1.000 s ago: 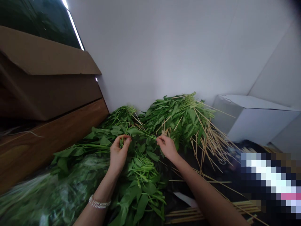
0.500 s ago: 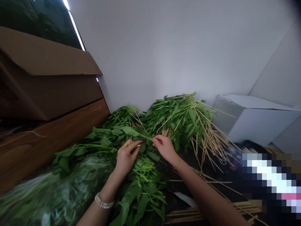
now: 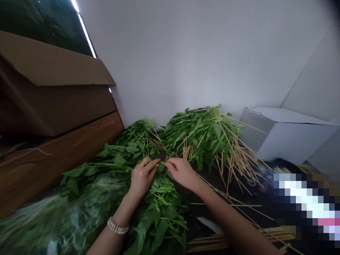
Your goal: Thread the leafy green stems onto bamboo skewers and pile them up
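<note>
Close together in the middle, my two hands pinch at a short green stem (image 3: 162, 163) that shows between their fingertips. My left hand (image 3: 143, 176), with a ring and a beaded bracelet, has thumb and forefinger closed on its pale end. From the other side, my right hand (image 3: 182, 172) is closed with its fingertips at the stem; the rest of what it grips is hidden. Just below lie leafy green stems (image 3: 164, 191). Behind the right hand rests a large pile of leafy greens (image 3: 196, 127) with thin wooden skewers (image 3: 236, 152) sticking out.
A plastic bag of greens (image 3: 87, 209) fills the lower left. Loose skewers (image 3: 209, 242) lie at the lower right. An open cardboard box (image 3: 74, 102) stands on a wooden ledge (image 3: 87, 141) at left, and a white box (image 3: 294, 138) stands at right against the wall.
My right hand has moved slightly left and down, toward my left hand. The long leafy stem it held is no longer seen stretched above the hands. My left hand stays nearly still.
</note>
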A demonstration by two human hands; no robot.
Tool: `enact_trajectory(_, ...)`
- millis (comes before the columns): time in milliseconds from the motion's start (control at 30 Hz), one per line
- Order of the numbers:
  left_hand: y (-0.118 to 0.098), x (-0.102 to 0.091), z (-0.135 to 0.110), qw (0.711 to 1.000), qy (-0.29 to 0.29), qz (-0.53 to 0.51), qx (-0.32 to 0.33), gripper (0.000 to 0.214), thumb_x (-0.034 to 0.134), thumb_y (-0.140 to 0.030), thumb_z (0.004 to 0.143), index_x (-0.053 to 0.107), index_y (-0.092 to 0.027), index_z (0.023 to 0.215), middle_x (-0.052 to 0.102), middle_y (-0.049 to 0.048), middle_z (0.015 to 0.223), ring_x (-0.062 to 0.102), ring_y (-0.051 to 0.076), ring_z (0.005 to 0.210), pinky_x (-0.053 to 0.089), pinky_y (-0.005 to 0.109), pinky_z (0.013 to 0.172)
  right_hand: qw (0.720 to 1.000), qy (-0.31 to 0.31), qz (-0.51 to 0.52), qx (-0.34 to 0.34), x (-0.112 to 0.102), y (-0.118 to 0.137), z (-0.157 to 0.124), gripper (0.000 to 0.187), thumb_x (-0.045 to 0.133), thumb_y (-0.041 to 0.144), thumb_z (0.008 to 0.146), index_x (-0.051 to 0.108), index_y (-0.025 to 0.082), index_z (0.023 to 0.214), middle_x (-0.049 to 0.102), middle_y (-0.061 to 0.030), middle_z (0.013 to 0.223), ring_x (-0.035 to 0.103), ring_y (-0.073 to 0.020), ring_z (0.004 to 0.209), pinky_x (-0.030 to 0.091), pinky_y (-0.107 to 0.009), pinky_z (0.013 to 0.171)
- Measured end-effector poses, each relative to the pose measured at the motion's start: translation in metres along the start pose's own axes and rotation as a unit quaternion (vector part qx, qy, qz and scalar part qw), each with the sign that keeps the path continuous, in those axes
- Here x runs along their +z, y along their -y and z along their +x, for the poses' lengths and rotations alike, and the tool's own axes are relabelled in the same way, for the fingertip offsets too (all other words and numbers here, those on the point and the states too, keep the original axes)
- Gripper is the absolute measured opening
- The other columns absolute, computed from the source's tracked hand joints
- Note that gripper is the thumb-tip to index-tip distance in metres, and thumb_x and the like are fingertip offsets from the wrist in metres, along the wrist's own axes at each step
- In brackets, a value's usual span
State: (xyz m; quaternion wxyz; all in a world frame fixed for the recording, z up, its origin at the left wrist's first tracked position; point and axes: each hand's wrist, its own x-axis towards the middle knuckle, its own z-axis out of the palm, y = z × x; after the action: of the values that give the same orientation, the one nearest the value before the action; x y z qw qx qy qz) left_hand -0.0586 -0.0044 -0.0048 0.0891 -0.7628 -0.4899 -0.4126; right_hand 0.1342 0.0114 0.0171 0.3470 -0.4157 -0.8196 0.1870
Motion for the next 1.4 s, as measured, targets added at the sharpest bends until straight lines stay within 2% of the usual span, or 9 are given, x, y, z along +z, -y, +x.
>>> enact_trajectory(167,-0.008,-0.001,0.002,0.999,0.0,-0.024,-0.023,0.02,0.056,-0.024,0.084,0.072,-0.022,0.096,0.065,0.0033,0.079,0.062,0.016,0.074,0.046,0.026,0.071,0.994,0.013,-0.097,-0.039,-0.005,0.003,-0.001,0.02,0.05,0.022,0.093,0.069,0.02,0.086,0.071,-0.004,0.086,0.064,-0.0166,0.083,0.04,-0.024,0.076)
enact_trajectory(333,-0.022,0.002,0.006,0.985,-0.043,-0.097,-0.138,0.012,0.058,-0.024,0.076,0.069,-0.019,0.076,0.063,0.001,0.072,0.059,0.016,0.067,0.045,0.026,0.068,0.989,0.028,-0.132,-0.052,-0.004,0.012,0.001,0.021,0.049,0.024,0.094,0.067,0.021,0.084,0.07,-0.0038,0.083,0.063,-0.0173,0.083,0.04,-0.026,0.076)
enact_trajectory(533,0.013,-0.006,0.011,0.913,-0.174,-0.181,-0.321,0.015,0.052,-0.028,0.076,0.064,-0.019,0.071,0.06,-0.0001,0.069,0.056,0.017,0.07,0.044,0.027,0.067,0.989,0.012,-0.148,-0.027,-0.011,0.006,0.003,0.02,0.049,0.02,0.093,0.068,0.02,0.086,0.07,-0.0046,0.084,0.063,-0.0183,0.082,0.04,-0.027,0.074)
enact_trajectory(633,0.019,-0.012,0.015,0.931,-0.222,-0.127,-0.259,0.016,0.051,-0.029,0.082,0.062,-0.02,0.078,0.062,0.0033,0.087,0.056,0.021,0.094,0.043,0.032,0.088,0.994,0.005,-0.113,-0.005,-0.014,-0.006,0.005,0.019,0.052,0.022,0.093,0.07,0.021,0.09,0.072,-0.0037,0.09,0.064,-0.0176,0.085,0.041,-0.026,0.076)
enact_trajectory(767,-0.004,-0.008,0.011,0.981,-0.071,-0.132,-0.121,0.018,0.043,-0.029,0.091,0.059,-0.022,0.096,0.063,0.0065,0.109,0.055,0.021,0.11,0.039,0.037,0.099,0.997,-0.004,-0.076,0.0,-0.008,-0.009,0.005,0.012,0.062,0.027,0.088,0.072,0.023,0.088,0.072,-0.0033,0.091,0.064,-0.0181,0.087,0.042,-0.026,0.077)
enact_trajectory(933,-0.023,0.003,-0.001,0.977,0.126,-0.145,-0.092,0.02,0.041,-0.03,0.094,0.056,-0.024,0.106,0.066,0.0036,0.089,0.063,0.02,0.079,0.046,0.031,0.075,0.998,0.016,0.067,-0.001,-0.005,-0.006,0.006,0.016,0.057,0.024,0.089,0.073,0.022,0.084,0.071,0.0,0.078,0.063,-0.0138,0.072,0.044,-0.023,0.07)
enact_trajectory(1067,-0.02,0.001,0.002,0.977,0.107,-0.136,-0.128,0.025,0.044,-0.035,0.093,0.053,-0.023,0.112,0.067,0.0056,0.098,0.064,0.02,0.083,0.047,0.032,0.077,0.987,-0.008,0.15,0.055,-0.017,-0.023,0.011,0.023,0.049,0.023,0.092,0.071,0.018,0.088,0.07,-0.0005,0.072,0.063,-0.0129,0.066,0.046,-0.022,0.064)
enact_trajectory(1167,-0.018,0.001,0.006,0.979,0.104,-0.131,-0.117,0.024,0.053,-0.036,0.088,0.058,-0.023,0.108,0.069,0.0053,0.1,0.065,0.02,0.085,0.048,0.031,0.08,0.996,-0.046,0.055,0.048,-0.013,-0.041,0.012,0.02,0.052,0.019,0.09,0.072,0.019,0.091,0.071,-0.0032,0.085,0.063,-0.015,0.081,0.046,-0.026,0.078)
enact_trajectory(1400,-0.017,0.005,0.005,0.973,0.105,-0.16,-0.129,0.023,0.05,-0.037,0.089,0.067,-0.021,0.092,0.07,0.0032,0.082,0.065,0.019,0.077,0.047,0.027,0.071,0.988,0.073,-0.138,0.019,0.033,-0.053,-0.005,0.024,0.056,0.022,0.088,0.07,0.024,0.108,0.056,-0.0088,0.133,0.044,-0.0278,0.124,0.039,-0.043,0.097)
